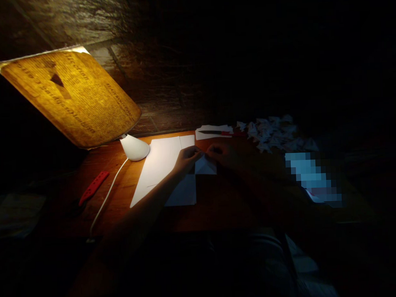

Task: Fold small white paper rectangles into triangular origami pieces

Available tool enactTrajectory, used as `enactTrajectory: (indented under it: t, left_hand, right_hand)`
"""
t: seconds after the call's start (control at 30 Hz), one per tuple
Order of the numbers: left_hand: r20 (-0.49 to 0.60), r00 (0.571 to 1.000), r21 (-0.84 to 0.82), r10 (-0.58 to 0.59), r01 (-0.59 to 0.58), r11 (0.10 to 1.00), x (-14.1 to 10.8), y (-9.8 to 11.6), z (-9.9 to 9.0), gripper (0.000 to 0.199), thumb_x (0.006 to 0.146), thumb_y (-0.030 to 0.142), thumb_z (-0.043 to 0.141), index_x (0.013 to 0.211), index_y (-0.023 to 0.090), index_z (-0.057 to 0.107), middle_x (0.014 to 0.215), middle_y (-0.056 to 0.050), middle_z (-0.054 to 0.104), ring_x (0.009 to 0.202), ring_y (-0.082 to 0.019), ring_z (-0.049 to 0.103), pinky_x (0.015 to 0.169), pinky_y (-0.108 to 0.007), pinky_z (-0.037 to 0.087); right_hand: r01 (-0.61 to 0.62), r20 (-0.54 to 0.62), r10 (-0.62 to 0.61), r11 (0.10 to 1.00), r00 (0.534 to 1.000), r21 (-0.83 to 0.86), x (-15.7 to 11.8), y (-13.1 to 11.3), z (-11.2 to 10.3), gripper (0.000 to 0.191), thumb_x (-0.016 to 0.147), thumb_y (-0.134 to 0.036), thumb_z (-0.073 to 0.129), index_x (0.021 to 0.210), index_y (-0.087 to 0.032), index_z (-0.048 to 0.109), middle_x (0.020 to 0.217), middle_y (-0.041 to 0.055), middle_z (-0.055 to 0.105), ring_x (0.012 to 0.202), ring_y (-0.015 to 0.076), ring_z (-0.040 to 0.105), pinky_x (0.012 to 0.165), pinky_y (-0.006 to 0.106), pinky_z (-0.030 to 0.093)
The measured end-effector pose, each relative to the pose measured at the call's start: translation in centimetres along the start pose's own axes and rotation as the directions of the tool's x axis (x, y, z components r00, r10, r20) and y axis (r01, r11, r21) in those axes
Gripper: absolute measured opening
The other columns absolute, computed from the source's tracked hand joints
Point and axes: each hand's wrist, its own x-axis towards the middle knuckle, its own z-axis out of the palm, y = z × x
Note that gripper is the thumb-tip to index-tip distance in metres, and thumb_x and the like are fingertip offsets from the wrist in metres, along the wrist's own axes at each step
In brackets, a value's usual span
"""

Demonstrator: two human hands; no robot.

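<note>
Both hands meet over the middle of the wooden table, fingers pinched at the far end of a small piece of folded paper (205, 166). My left hand (188, 156) has its thumb and fingers closed on the paper's left side. On the other side, my right hand (220, 153) is in shadow, its fingertips curled closed at the paper's far edge. Creases run across the white paper. Under my left forearm lie large white paper sheets (159, 163), their near right part shaded.
A lamp with a printed shade (76, 96) and white base (134, 147) stands left, its cord (105, 199) crossing the table (121, 186). A red tool (93, 187) lies left. Behind are a dark-bladed knife (215, 132), paper slips (204, 136) and folded paper pieces (272, 133). A pixelated, glowing device (312, 179) sits right.
</note>
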Motion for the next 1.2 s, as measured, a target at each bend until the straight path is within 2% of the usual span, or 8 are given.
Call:
enactTrajectory:
  t: [0.2, 0.57, 0.87, 1.03, 1.2]
  left_hand:
    - [-0.007, 1.000, -0.019, 0.013, -0.013, 1.000, 0.04, -0.16, 0.03, 0.042, 0.069, 0.054, 0.086, 0.073, 0.017, 0.067, 0.068, -0.001, 0.064, 0.063, -0.012, 0.054, 0.056, -0.023, 0.037]
    - [-0.004, 1.000, 0.040, 0.017, -0.017, 0.999, -0.01, -0.15, 0.02, 0.034, 0.070, 0.047, 0.084, 0.070, 0.016, 0.068, 0.058, 0.000, 0.060, 0.049, -0.009, 0.045, 0.045, -0.022, 0.029]
    - [0.033, 0.998, 0.073, 0.057, -0.059, 0.996, 0.25, -0.28, -0.06, 0.031, 0.070, 0.045, 0.084, 0.070, 0.016, 0.071, 0.067, -0.004, 0.070, 0.062, -0.014, 0.062, 0.057, -0.023, 0.045]
    - [-0.009, 1.000, 0.023, 0.028, -0.028, 0.999, 0.03, -0.11, 0.05, 0.033, 0.073, 0.048, 0.082, 0.072, 0.017, 0.071, 0.065, -0.002, 0.067, 0.057, -0.013, 0.056, 0.050, -0.022, 0.038]
    - [-0.053, 0.998, -0.085, -0.041, 0.036, 0.996, 0.03, -0.39, -0.10, 0.037, 0.073, 0.051, 0.082, 0.072, 0.017, 0.068, 0.057, 0.004, 0.055, 0.051, -0.009, 0.046, 0.048, -0.021, 0.031]
  right_hand:
    - [-0.004, -0.008, 0.004, 1.000, 1.000, 0.008, 0.00, -0.08, 0.12, 0.023, 0.076, -0.044, 0.070, 0.072, -0.021, 0.065, 0.074, 0.0009, 0.064, 0.072, 0.0176, 0.057, 0.069, 0.031, 0.046]
    - [-0.003, -0.005, 0.003, 1.000, 1.000, -0.017, -0.02, 0.34, 0.16, 0.019, 0.075, -0.039, 0.070, 0.071, -0.021, 0.064, 0.072, 0.0011, 0.063, 0.072, 0.0179, 0.056, 0.067, 0.031, 0.045]
    - [0.018, 0.023, -0.019, 1.000, 1.000, 0.025, 0.14, 0.69, 0.15, 0.019, 0.071, -0.039, 0.070, 0.075, -0.021, 0.065, 0.075, 0.0004, 0.063, 0.073, 0.0173, 0.056, 0.068, 0.030, 0.045]
    - [0.037, -0.010, -0.036, 0.998, 0.999, 0.045, 0.05, 0.54, 0.21, 0.023, 0.074, -0.043, 0.069, 0.076, -0.022, 0.062, 0.075, -0.0003, 0.060, 0.072, 0.0167, 0.053, 0.068, 0.030, 0.044]
    - [0.041, -0.058, -0.037, 0.997, 0.998, 0.069, -0.12, -0.08, 0.20, 0.026, 0.076, -0.047, 0.069, 0.074, -0.022, 0.059, 0.071, -0.0018, 0.056, 0.069, 0.0156, 0.048, 0.067, 0.031, 0.043]
